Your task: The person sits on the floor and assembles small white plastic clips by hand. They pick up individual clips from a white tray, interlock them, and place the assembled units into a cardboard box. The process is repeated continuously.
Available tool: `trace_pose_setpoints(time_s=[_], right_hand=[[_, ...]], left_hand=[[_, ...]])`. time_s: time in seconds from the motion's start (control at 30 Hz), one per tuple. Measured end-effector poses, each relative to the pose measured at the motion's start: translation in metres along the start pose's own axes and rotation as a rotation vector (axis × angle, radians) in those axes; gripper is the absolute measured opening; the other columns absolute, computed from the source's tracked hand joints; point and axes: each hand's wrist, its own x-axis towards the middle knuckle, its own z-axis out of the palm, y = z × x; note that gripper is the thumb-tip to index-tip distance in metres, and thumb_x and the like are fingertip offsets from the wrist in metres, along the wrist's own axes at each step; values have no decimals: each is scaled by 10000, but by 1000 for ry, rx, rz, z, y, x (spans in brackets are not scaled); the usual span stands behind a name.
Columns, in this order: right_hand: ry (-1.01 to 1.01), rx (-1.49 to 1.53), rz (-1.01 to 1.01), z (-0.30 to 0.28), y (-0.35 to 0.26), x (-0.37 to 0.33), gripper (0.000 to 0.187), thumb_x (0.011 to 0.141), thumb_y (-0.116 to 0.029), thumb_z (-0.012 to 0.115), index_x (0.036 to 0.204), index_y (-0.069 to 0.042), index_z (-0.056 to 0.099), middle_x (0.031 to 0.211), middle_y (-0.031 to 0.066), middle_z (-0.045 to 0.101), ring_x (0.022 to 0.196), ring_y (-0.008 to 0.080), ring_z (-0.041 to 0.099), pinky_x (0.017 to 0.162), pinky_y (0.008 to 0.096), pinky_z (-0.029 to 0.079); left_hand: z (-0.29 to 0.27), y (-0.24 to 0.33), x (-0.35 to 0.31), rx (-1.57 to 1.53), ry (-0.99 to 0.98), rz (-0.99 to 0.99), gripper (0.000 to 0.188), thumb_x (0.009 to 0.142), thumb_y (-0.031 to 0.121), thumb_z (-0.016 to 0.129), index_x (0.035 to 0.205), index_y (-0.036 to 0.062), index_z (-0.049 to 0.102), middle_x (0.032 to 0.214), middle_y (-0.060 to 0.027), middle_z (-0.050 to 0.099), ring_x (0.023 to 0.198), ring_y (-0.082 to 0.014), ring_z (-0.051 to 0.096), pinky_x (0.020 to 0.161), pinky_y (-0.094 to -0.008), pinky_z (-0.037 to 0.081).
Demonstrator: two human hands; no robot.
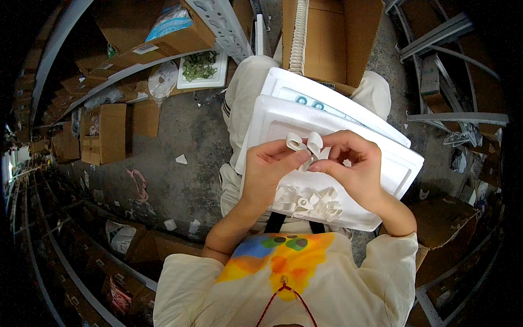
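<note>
Above a white foam tray (395, 171) on my lap, my two hands meet with fingers pinched. My left hand (267, 171) grips a white looped strip (295, 142) between thumb and fingers. Close against it, my right hand (358, 169) pinches another white looped strip (315, 143); whether the two are joined is hidden by my fingertips. A pile of similar white curled pieces (309, 204) lies in the tray's near part, below my hands. Beneath this tray, a second white foam tray (376, 126) sticks out on the far side, with teal rings (310, 102) in it.
An open cardboard box (327, 41) stands ahead, a row of stacked white pieces (299, 38) along its left side. At the far left, a white tray (202, 82) holds green pieces. Metal shelving (457, 117) with boxes flanks both sides. Scraps (181, 159) litter the concrete floor.
</note>
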Motion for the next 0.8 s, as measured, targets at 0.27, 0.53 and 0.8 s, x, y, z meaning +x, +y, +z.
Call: trace_pose_setpoints(time_s=[0.27,0.53,0.8], right_hand=[[20,-111,-119,3,-2,-1,245,615,-90,721,822,-19,610,663,22,576,467,28,411,421,170,339],[49,-55,-121,8,-4,-4,278,644,-74,698,897,-24,593,740,49,599,456,34,420,422,172,368],[-10,-173,-225,5,-4,-3,276,655,-41,680,913,-10,585,742,64,587,465,61,448,420,184,376]], left_hand=[[-2,-5,1,-58,-45,68,207,757,22,570,946,-63,565,845,-111,602,736,-113,570,659,-218,466],[-2,-4,-1,4,-30,66,198,740,7,586,922,-68,574,845,-116,603,742,-118,571,663,-218,469],[-2,-2,-2,34,-13,70,186,725,-8,595,902,-65,582,830,-109,605,734,-114,570,647,-210,466]])
